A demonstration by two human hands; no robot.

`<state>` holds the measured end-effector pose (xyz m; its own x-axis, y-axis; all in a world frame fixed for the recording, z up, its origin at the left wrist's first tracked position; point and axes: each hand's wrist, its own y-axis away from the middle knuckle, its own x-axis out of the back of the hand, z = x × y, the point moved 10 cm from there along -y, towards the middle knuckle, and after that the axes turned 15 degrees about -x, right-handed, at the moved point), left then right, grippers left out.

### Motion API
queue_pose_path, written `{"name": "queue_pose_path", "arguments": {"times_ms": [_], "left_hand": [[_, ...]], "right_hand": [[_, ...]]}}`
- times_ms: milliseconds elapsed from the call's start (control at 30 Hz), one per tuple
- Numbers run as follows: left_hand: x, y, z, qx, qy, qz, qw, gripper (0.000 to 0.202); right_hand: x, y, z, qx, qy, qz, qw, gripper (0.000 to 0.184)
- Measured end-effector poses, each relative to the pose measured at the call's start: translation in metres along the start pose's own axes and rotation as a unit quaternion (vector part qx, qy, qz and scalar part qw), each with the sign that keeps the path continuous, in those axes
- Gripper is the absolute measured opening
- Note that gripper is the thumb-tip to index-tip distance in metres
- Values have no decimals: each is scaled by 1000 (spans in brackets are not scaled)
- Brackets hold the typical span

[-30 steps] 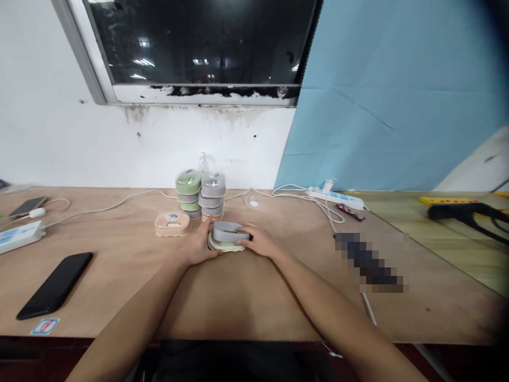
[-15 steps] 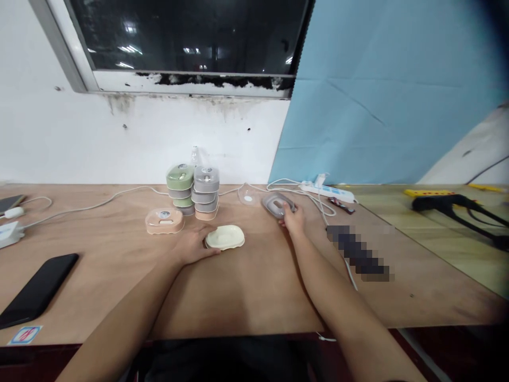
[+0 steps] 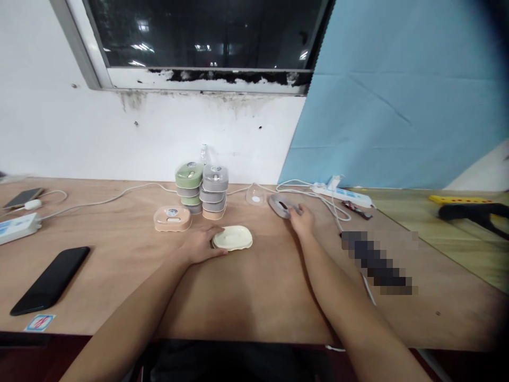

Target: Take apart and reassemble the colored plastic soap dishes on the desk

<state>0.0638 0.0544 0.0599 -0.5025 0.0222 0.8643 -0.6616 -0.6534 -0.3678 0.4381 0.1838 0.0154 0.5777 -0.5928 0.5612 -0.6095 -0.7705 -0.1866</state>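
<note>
My left hand (image 3: pixel 202 244) is closed around the left end of a cream oval soap dish base (image 3: pixel 234 239), thumb at the near edge and fingers at the far edge. The base rests on the table. Farther right, my right hand (image 3: pixel 303 218) grips the near right edge of a grey oval soap dish part (image 3: pixel 280 207) with a dark slot in it. Just left of that part lies a clear lid (image 3: pixel 255 196) with a white round spot. Beyond my left hand sits a peach soap box (image 3: pixel 172 218) with a clear cover.
Two stacks stand by the wall, one topped by a green soap box (image 3: pixel 190 174), the other by a grey one (image 3: pixel 215 178). A black phone (image 3: pixel 51 280) lies left. White power strips (image 3: pixel 344 195) and cables are at back right and far left. A pixelated dark object (image 3: pixel 376 262) lies right.
The view has swung left, so everything appears farther right. The grey part has tilted slightly in my right hand. My left hand keeps its hold on the cream base.
</note>
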Motion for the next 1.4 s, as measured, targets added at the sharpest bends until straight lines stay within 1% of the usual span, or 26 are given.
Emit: {"name": "queue_pose_path", "arguments": {"times_ms": [67,100,167,233,300,333,433,500,567,633,700,767,800,867,933,1000,1067,1100,1133,1167,1200,1233,1300,1333,1367,1400], "left_hand": [[0,0,2,-5,1,-3,1000,65],[0,0,2,-8,1,-3,1000,62],[0,0,3,-10,2,-2,1000,53],[1,0,1,-5,4,3,1000,47],[2,1,0,-4,4,9,1000,44],[2,0,0,-6,4,11,1000,43],[2,0,-1,-6,3,13,1000,41],[1,1,-1,0,5,13,1000,41],[2,2,0,2,5,20,1000,39],[5,2,2,0,7,35,999,37],[9,3,3,2,11,54,998,36],[13,4,4,4,17,70,997,35],[15,4,5,2,21,78,997,34],[20,4,7,-4,27,94,995,31],[25,4,8,-10,32,116,993,28],[30,5,8,-14,35,141,989,27],[32,6,8,-20,38,159,986,25],[33,6,8,-24,39,165,985,25],[34,7,8,-28,40,170,984,26],[36,8,8,-31,38,178,983,28],[39,9,7,-32,32,191,981,32],[44,11,5,-30,20,207,978,35],[58,18,-1,-14,-21,247,969,38],[66,22,-6,1,-46,269,962,36],[75,27,-11,20,-73,292,953,34],[84,34,-18,44,-98,316,943,32]], "right_hand": [[2,2,1,-5,6,7,1000,56],[2,4,-1,3,7,6,1000,54],[-1,10,-10,48,7,-6,999,52],[-10,16,-17,92,16,-44,995,48],[-22,22,-21,122,41,-88,988,41],[-26,25,-23,133,57,-99,984,37],[-33,30,-34,166,97,-88,977,33],[-38,33,-44,187,108,-84,973,35],[-42,39,-55,210,97,-93,968,40],[-42,46,-66,228,69,-94,967,43],[-34,57,-74,241,41,-82,966,42],[-25,76,-84,266,23,-87,960,41],[-23,91,-91,288,18,-105,952,42],[-22,126,-107,345,14,-165,924,44],[-22,164,-123,405,14,-222,887,50],[-25,197,-134,461,18,-261,848,53],[-30,217,-138,503,25,-274,819,47],[-32,221,-138,515,26,-273,812,41],[-34,220,-135,519,24,-266,812,35],[-34,213,-132,510,19,-252,822,30],[-31,199,-127,485,8,-226,845,27],[-25,179,-120,438,-5,-187,880,26],[-2,128,-96,292,-37,-80,953,32],[13,105,-80,212,-51,-23,976,37],[27,86,-66,146,-60,27,987,40],[40,71,-55,102,-62,65,991,42]]}}
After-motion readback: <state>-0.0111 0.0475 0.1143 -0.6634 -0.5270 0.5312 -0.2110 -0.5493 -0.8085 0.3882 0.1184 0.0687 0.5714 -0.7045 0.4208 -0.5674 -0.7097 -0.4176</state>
